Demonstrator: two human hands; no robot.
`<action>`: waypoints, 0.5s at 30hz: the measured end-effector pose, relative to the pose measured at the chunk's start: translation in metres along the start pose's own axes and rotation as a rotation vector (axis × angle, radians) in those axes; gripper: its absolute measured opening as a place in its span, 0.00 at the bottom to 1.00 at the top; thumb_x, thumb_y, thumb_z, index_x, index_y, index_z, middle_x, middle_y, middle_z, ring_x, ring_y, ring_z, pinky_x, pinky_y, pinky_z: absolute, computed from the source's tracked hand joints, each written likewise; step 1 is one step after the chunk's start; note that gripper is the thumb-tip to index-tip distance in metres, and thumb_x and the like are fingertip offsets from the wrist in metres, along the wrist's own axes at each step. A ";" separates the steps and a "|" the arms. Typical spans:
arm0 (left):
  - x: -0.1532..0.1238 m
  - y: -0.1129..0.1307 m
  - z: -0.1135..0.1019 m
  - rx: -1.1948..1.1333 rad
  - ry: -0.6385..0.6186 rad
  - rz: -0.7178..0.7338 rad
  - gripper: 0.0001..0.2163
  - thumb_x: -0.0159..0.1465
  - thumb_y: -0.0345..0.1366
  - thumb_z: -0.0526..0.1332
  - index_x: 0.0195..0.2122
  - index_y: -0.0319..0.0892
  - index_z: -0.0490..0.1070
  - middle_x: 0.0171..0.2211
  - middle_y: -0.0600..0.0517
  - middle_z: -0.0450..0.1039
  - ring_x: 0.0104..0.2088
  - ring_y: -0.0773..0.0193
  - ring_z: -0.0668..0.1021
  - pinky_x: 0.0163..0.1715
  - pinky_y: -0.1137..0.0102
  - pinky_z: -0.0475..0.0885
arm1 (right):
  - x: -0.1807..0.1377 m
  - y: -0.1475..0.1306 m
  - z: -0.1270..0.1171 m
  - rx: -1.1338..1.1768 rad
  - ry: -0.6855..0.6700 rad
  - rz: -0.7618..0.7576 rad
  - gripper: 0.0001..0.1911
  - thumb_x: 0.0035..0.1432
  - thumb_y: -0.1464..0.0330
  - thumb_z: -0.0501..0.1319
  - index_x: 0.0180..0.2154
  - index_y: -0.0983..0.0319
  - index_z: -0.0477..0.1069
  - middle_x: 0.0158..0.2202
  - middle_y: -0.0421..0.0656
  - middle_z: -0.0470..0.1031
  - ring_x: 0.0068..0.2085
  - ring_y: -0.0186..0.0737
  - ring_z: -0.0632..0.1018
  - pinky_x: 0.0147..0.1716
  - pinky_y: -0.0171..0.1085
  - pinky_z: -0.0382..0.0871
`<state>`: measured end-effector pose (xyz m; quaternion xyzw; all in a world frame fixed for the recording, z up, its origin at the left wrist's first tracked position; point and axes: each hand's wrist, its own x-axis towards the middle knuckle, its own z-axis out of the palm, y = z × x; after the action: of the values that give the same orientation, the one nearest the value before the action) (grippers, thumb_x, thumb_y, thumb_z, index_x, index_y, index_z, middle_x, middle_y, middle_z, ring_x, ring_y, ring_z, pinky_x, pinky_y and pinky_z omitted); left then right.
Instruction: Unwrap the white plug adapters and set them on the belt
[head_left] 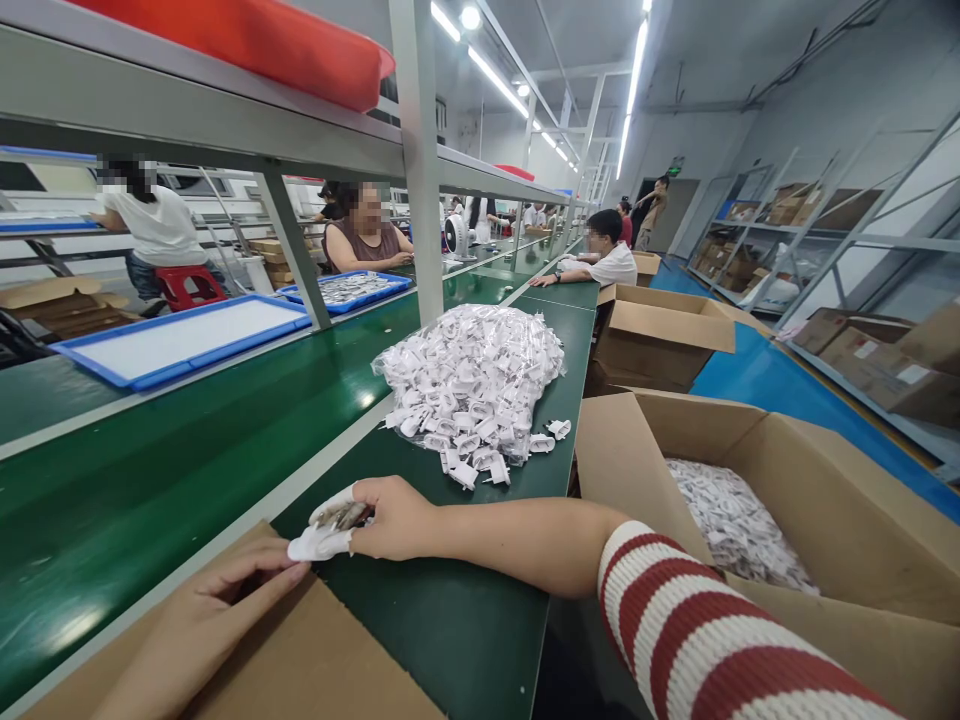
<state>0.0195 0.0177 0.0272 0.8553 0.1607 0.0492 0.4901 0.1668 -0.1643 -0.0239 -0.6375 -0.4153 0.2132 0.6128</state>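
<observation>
Metallic bits (349, 514), grey, thin and shiny, are bunched in the right hand above the tabletop (457, 620); they overlap too closely to count. Farthest left is one of two blue-rimmed trays (142, 372), this one with a flat white inside. Next comes the left hand (225, 600), over one brown cardboard sheet (330, 650); its fingers are bent and close together, tips at the right thumb, and I cannot tell whether they grip anything. The second tray sits beyond, strewn with small pale pieces. Then the right hand (394, 515), two white coverings on its thumb and forefinger, both clamped on the bits. Further right is one heap of white plastic pieces (472, 385), pronged and glossy, under clear plastic, too many to count; two lie at its right edge. Rightmost, one near open carton (832, 500) holds more white pieces.
</observation>
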 end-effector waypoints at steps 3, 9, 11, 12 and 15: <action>0.000 0.001 -0.001 0.022 -0.028 0.010 0.22 0.52 0.62 0.74 0.39 0.52 0.87 0.46 0.47 0.83 0.47 0.48 0.84 0.45 0.68 0.81 | 0.000 -0.002 0.000 -0.014 -0.001 0.015 0.26 0.50 0.73 0.73 0.52 0.55 0.84 0.44 0.41 0.85 0.42 0.42 0.83 0.41 0.34 0.79; 0.002 -0.007 -0.004 0.030 -0.077 -0.006 0.22 0.56 0.61 0.73 0.43 0.53 0.86 0.50 0.48 0.82 0.50 0.49 0.83 0.47 0.69 0.80 | -0.001 -0.005 0.000 -0.018 0.002 0.000 0.23 0.50 0.73 0.73 0.50 0.56 0.85 0.44 0.41 0.85 0.41 0.40 0.82 0.41 0.34 0.78; 0.002 -0.008 -0.004 0.038 -0.073 -0.016 0.22 0.56 0.61 0.73 0.44 0.53 0.86 0.50 0.48 0.82 0.49 0.49 0.83 0.46 0.69 0.79 | -0.002 -0.006 0.000 -0.001 -0.005 -0.014 0.22 0.51 0.72 0.73 0.50 0.56 0.85 0.43 0.41 0.85 0.40 0.39 0.82 0.40 0.33 0.77; 0.002 -0.008 -0.004 0.042 -0.068 -0.019 0.22 0.56 0.61 0.73 0.44 0.52 0.86 0.50 0.48 0.82 0.49 0.49 0.83 0.45 0.70 0.79 | -0.002 -0.006 0.000 0.005 -0.007 -0.018 0.22 0.51 0.72 0.73 0.50 0.56 0.85 0.43 0.41 0.85 0.40 0.38 0.82 0.40 0.33 0.77; 0.003 -0.008 -0.003 0.049 -0.054 -0.013 0.23 0.55 0.61 0.73 0.43 0.51 0.86 0.50 0.47 0.82 0.49 0.49 0.83 0.44 0.70 0.79 | -0.003 -0.006 0.000 0.005 -0.002 -0.023 0.22 0.51 0.72 0.73 0.50 0.56 0.85 0.43 0.41 0.85 0.39 0.38 0.82 0.39 0.32 0.76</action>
<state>0.0192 0.0253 0.0217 0.8670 0.1540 0.0191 0.4736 0.1632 -0.1668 -0.0186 -0.6311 -0.4227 0.2080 0.6163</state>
